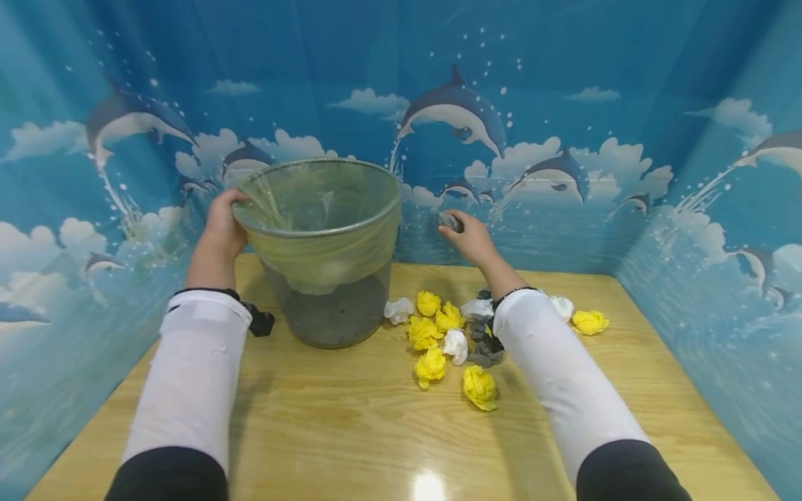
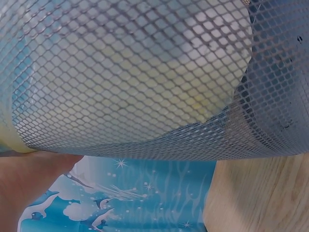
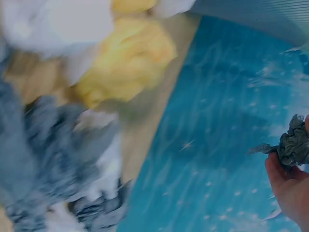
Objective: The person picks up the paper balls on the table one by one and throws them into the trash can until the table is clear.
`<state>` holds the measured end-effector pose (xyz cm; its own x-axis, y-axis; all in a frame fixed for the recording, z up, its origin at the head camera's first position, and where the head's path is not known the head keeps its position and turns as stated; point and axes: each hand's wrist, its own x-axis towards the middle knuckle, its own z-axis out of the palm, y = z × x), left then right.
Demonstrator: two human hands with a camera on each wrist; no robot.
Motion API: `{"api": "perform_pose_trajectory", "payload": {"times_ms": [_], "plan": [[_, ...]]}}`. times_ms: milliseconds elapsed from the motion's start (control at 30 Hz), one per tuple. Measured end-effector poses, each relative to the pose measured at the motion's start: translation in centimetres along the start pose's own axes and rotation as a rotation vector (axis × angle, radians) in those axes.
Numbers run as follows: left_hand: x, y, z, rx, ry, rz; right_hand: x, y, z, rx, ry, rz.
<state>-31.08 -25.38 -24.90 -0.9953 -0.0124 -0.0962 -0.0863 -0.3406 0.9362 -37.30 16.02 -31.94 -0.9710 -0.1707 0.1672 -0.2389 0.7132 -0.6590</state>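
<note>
Left grip (image 1: 222,228): I hold the bin (image 1: 332,316) by its rim (image 1: 319,232)
Right grip (image 1: 471,242): I pinch a grey ball (image 1: 447,221)
Table (image 1: 326,417): crumpled balls (image 1: 425,333), some behind my right sleeve (image 1: 557,369)

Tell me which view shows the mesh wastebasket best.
The head view: the mesh wastebasket shows from rim to base. Left wrist gives only a close-up of its wall; right wrist, just a piece at top right.

A grey mesh wastebasket (image 1: 332,313), lined with a translucent yellow bag (image 1: 313,261), stands on the worktop (image 1: 351,431); a crumpled grey paper ball (image 1: 448,221) is held aloft near it
</note>
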Motion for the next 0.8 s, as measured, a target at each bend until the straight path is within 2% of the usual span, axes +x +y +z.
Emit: {"api": "perform_pose_trajectory", "payload": {"times_ms": [267, 500, 800], "plan": [[0.0, 0.1, -0.2, -0.031, -0.007, 0.007, 0.4, -3.9, -1.2, 0.046, 0.049, -0.05], [0.3, 0.1, 0.1, 0.012, -0.004, 0.024, 0.6, -6.2, -2.5, 0.091, 0.114, -0.083], [0.7, 0.3, 0.1, 0.008, -0.01, -0.003, 0.9, -9.4, -3.6, 0.109, 0.121, -0.151]]}}
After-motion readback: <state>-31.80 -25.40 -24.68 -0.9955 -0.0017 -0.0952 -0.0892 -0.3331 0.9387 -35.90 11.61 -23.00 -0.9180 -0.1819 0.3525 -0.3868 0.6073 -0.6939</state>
